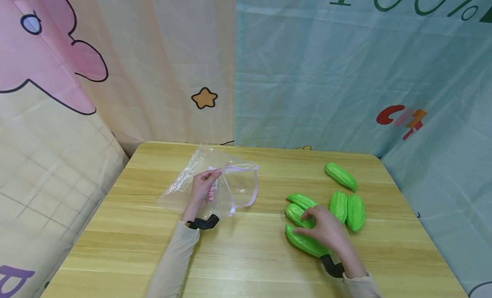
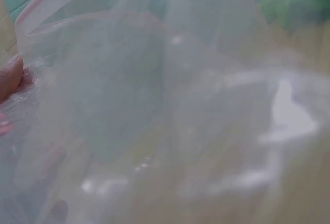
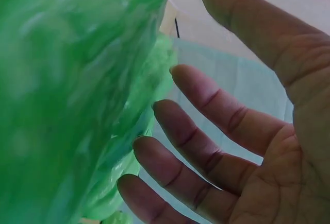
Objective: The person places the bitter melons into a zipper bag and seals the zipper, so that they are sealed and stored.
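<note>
My left hand (image 1: 203, 186) pinches the lilac-edged rim of a clear plastic zip bag (image 1: 188, 174), whose mouth gapes to the right. In the left wrist view the bag's film (image 2: 170, 105) fills the picture, with a thumb (image 2: 11, 77) at its rim. Glossy, ridged green toy cucumbers lie to the right. Over the left group of them hovers my right hand (image 1: 326, 229), fingers spread and slightly bent, holding nothing. Its thumb overlaps the nearest cucumber (image 1: 307, 242), and its fingertips overlap the middle cucumber (image 1: 297, 214). Up close, a cucumber (image 3: 72, 90) stands beside the fingers (image 3: 206, 87).
Behind the middle cucumber lies another cucumber (image 1: 301, 200). Two cucumbers (image 1: 355, 212) sit side by side to the right of the hand, with one more (image 1: 341, 176) farther back. The wooden table (image 1: 246, 264) ends at printed curtains (image 1: 307, 76) behind.
</note>
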Available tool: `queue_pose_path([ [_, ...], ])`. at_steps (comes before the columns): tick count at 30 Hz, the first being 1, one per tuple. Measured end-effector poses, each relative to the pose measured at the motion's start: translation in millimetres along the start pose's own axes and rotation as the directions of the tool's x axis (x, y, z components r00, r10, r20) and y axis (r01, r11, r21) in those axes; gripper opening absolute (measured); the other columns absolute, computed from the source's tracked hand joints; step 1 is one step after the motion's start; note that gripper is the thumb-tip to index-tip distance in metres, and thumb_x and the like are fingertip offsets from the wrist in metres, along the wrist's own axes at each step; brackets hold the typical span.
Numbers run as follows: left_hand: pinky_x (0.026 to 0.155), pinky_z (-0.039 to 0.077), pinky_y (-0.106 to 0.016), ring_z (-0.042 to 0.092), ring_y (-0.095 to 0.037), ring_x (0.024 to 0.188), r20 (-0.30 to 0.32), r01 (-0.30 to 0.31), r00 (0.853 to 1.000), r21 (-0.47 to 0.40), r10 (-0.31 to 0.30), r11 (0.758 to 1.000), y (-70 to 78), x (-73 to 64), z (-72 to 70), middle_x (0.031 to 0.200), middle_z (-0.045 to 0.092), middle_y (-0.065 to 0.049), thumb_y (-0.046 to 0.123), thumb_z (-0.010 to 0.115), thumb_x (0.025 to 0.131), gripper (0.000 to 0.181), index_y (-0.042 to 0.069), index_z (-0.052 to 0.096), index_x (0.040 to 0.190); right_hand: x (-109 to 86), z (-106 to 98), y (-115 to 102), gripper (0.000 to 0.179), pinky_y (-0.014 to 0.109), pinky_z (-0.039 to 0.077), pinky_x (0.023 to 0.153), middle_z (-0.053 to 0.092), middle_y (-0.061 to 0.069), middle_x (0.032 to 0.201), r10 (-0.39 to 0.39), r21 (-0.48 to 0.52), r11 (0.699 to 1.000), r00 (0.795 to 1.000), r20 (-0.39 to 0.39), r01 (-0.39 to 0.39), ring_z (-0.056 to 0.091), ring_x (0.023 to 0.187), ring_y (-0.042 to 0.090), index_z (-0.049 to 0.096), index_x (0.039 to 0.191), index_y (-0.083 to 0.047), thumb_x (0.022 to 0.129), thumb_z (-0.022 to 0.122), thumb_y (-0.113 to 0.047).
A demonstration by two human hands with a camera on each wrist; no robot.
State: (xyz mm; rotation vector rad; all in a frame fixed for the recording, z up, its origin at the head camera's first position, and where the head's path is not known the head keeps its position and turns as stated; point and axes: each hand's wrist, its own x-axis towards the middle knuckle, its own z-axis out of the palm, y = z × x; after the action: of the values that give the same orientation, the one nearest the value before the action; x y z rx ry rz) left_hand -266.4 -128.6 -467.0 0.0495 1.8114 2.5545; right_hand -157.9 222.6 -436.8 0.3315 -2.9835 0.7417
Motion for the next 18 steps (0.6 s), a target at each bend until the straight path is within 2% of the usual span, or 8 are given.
queue_pose_path([
  [7,0.027,0.031,-0.019,0.035,-0.005,0.031,-0.006,-0.001,1.0,0.009,0.001,1.0,1.1,-0.1,-0.4,0.045,0.039,0.002,0.012,0.067,0.09,0.008,0.014,0.075,0.09,-11.1,-3,1,0.046,0.037,0.047,0.067,0.059,-0.006,0.084,0.006,-0.049,0.999,0.999,0.043,-0.004,0.057,0.078,0.016,0.066,0.083,-0.019,0.059,0.084,-0.054],
  [18,0.027,0.03,-0.02,0.034,-0.005,0.031,0.0,-0.001,1.0,0.013,0.001,1.0,-0.2,-0.5,-0.1,0.045,0.039,0.002,0.013,0.066,0.091,0.009,0.016,0.074,0.089,-22.2,-1,3,0.048,0.037,0.047,0.063,0.055,-0.005,0.085,-0.035,-0.134,0.99,0.999,0.037,0.039,0.056,0.081,0.018,0.066,0.086,-0.02,0.054,0.088,-0.048],
])
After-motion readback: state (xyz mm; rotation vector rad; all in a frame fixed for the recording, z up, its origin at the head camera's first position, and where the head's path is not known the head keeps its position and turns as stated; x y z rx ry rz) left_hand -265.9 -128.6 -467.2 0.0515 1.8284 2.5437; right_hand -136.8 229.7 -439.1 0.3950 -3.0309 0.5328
